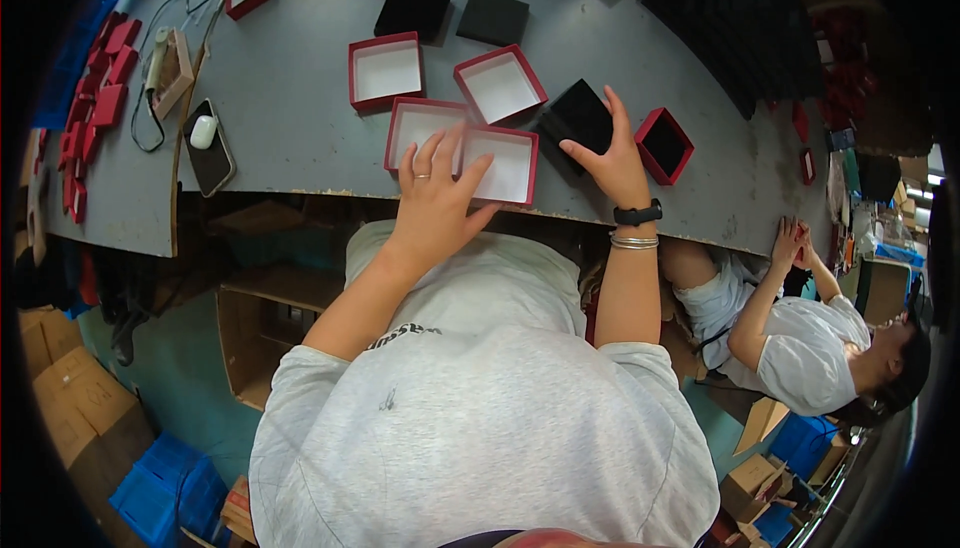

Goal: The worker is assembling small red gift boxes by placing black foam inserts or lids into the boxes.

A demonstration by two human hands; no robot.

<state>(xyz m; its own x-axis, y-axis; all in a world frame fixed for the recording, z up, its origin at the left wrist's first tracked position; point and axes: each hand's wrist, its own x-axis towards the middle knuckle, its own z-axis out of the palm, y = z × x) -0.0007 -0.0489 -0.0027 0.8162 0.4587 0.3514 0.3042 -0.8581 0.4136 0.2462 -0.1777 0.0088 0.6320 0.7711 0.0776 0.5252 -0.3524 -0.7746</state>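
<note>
My left hand (438,191) is spread over two red boxes with white insides near the table's front edge. Its fingers reach across the left box (408,126), and the thumb lies by the near rim of the right box (510,164). Whether the fingers press on them I cannot tell. My right hand (618,163) has thumb and index finger wide apart beside a black square block (578,118), the thumb overlapping its near side. To the right of that hand is a red box with a black inside (665,146).
Two more white-lined red boxes (386,70) (520,88) and two black blocks (413,12) (493,18) lie farther back. A phone with a white earbud case (203,132) is at left, near red boxes (108,106). Black trays (740,28) stand far right; a person (800,338) sits at right.
</note>
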